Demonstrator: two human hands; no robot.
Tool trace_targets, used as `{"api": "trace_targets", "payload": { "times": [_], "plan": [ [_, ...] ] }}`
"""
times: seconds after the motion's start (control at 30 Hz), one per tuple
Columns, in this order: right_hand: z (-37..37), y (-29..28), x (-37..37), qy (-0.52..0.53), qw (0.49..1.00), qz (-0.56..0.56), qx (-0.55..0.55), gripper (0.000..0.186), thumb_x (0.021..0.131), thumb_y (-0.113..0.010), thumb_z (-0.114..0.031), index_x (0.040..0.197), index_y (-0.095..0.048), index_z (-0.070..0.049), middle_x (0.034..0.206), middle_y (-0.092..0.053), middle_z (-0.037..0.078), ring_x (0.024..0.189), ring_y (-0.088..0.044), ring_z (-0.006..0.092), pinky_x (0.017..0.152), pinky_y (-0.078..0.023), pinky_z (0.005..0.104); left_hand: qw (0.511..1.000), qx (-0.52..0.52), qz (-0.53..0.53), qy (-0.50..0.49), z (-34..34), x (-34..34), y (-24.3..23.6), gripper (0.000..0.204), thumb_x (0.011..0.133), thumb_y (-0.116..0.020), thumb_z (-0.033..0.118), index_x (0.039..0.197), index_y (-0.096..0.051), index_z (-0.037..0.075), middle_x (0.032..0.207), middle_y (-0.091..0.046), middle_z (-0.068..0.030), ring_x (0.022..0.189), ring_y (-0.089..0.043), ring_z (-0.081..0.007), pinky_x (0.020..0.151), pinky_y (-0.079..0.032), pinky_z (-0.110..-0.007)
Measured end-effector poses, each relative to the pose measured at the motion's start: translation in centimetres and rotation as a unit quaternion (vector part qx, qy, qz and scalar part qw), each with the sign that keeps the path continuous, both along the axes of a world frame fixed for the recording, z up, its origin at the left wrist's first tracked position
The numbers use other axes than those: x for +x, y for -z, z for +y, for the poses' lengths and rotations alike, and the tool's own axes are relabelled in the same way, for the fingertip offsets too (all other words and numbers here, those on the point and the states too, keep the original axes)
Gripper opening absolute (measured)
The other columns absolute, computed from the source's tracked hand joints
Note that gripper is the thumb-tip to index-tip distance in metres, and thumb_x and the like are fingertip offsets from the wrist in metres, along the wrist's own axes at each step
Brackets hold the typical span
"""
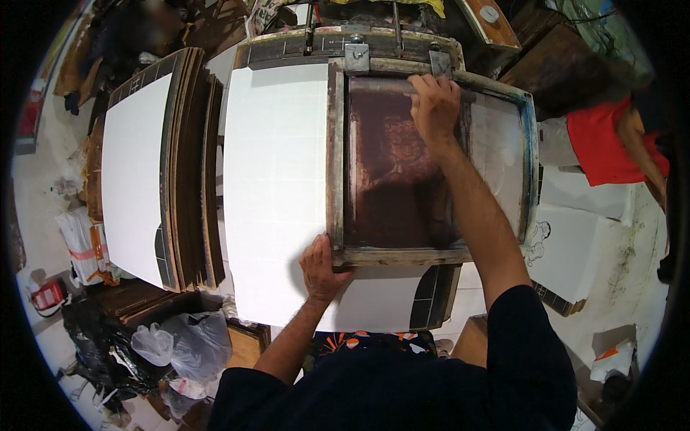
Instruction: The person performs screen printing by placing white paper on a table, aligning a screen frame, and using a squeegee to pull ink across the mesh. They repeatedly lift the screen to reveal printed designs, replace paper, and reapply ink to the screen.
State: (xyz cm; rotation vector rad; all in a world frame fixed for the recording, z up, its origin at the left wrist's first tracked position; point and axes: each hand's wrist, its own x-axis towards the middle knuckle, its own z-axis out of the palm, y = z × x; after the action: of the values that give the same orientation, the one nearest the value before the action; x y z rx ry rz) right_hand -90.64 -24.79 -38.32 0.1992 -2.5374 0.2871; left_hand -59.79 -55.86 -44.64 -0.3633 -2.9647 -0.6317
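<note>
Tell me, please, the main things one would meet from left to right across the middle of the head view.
White-topped board stack → large white sheet → framed screen → red cloth.

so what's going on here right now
A person has their left hand at the near left corner of a frame, and their right hand at its far side, over the dark screen. The frame, with two clamps at its far edge, is over part of a white sheet. Boards are stacked to the left.

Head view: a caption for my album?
Left hand at the near corner of a framed screen, right hand toward its far side.
</note>
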Motion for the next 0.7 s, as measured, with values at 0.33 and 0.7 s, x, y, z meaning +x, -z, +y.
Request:
{"api": "trace_targets", "payload": {
  "times": [0.33,0.7],
  "plan": [
    [-0.1,-0.6,1.4,0.002,0.988,-0.146,0.049,0.041,0.076,-0.078,-0.008,0.114,-0.065,-0.016,0.110,-0.064,0.004,0.110,-0.059,0.0310,0.091,-0.044,0.0469,1.000,0.016,-0.004,-0.001,0.1,-0.1,-0.3,0.111,0.070,-0.091,0.048,0.153,-0.041,-0.004,0.147,-0.052,-0.0226,0.136,-0.049,-0.0383,0.113,-0.035,-0.050],
    [-0.1,-1.9,5.8,-0.024,0.992,-0.122,0.023,0.028,0.079,-0.082,-0.017,0.100,-0.064,-0.016,0.099,-0.064,0.004,0.101,-0.061,0.0293,0.090,-0.043,0.0468,1.000,0.011,0.006,-0.003,0.2,-0.2,-0.3,0.108,0.072,-0.086,0.053,0.153,-0.042,-0.003,0.146,-0.052,-0.0202,0.140,-0.046,-0.0347,0.113,-0.034,-0.051]
  ]
}}
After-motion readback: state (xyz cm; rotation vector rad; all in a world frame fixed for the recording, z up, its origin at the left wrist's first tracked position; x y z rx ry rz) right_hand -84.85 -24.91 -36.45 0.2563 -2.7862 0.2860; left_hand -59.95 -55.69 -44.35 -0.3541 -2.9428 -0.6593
